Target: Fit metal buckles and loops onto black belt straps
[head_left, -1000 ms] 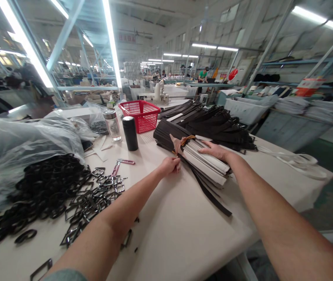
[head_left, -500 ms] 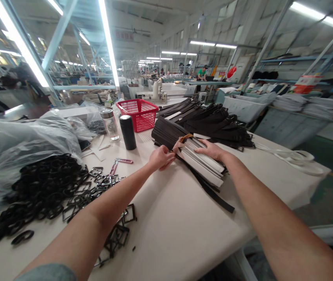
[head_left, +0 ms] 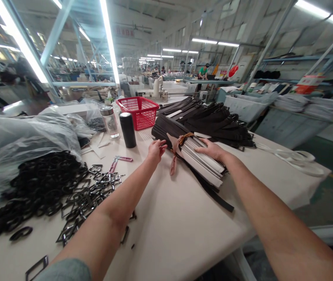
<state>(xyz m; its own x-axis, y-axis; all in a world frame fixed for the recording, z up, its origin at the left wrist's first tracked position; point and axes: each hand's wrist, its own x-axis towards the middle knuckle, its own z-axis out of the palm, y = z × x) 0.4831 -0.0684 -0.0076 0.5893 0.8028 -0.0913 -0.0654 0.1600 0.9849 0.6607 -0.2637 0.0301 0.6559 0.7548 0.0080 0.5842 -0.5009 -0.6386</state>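
A bundle of dark and pale strips [head_left: 203,154] lies on the pale table, bound round its middle by a brownish tie [head_left: 181,142] with a loop hanging over the near side. My right hand [head_left: 212,150] rests on the bundle's pale part, fingers spread across the strips. Just left of the bundle, my left hand [head_left: 156,150] is held with its fingers apart and nothing visible in them. One dark strip [head_left: 219,198] sticks out from under the bundle toward the near edge.
Behind are a red basket [head_left: 141,113], black bottle [head_left: 128,130], glass bottle [head_left: 110,124] and a heap of black straps [head_left: 213,121]. Metal buckles [head_left: 96,195], a pink-handled tool [head_left: 119,160] and black rings [head_left: 43,179] lie left. White straps [head_left: 295,156] lie right.
My left hand has let go of the tie and moved slightly left and up, its fingers opening. The tie's loop now hangs down in view. My right hand has stayed on the bundle.
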